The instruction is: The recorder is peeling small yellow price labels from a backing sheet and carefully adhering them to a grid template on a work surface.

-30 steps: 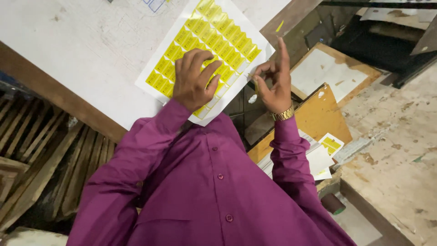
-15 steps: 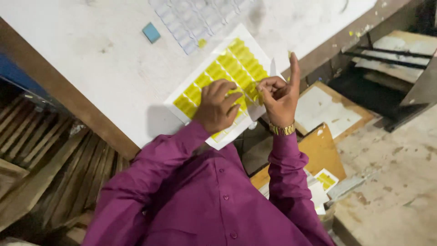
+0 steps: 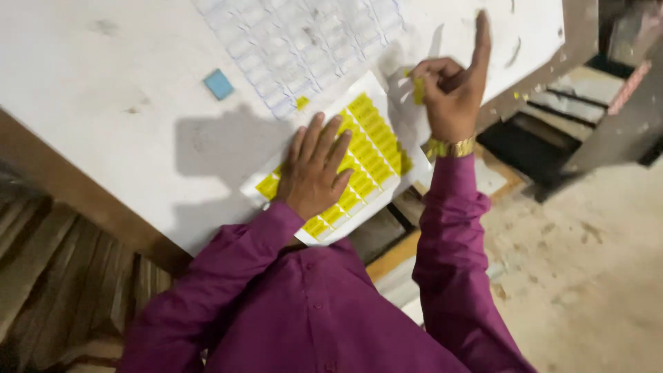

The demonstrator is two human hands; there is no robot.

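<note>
Yellow rectangular stickers in neat rows cover the white sheet (image 3: 369, 148) that I see lying at the near edge of the white table (image 3: 124, 117), tilted so one corner juts past the edge. My left hand (image 3: 314, 173) lies flat on the sheet with fingers spread wide, pressing it down and hiding the middle rows, so I cannot count them. My right hand (image 3: 449, 93), with a gold watch (image 3: 449, 147) at the wrist, is raised just beyond the sheet's far corner; thumb and bent fingers pinch one small yellow sticker (image 3: 418, 90) while one finger points straight up. A second sheet (image 3: 304, 41), with pale, empty-looking cells, lies farther up the table and is cut off by the top of the frame. One loose yellow sticker (image 3: 302, 103) sits at its near edge, and a small blue square (image 3: 219, 83) lies to its left. Motion blur keeps any print from being made out.
</note>
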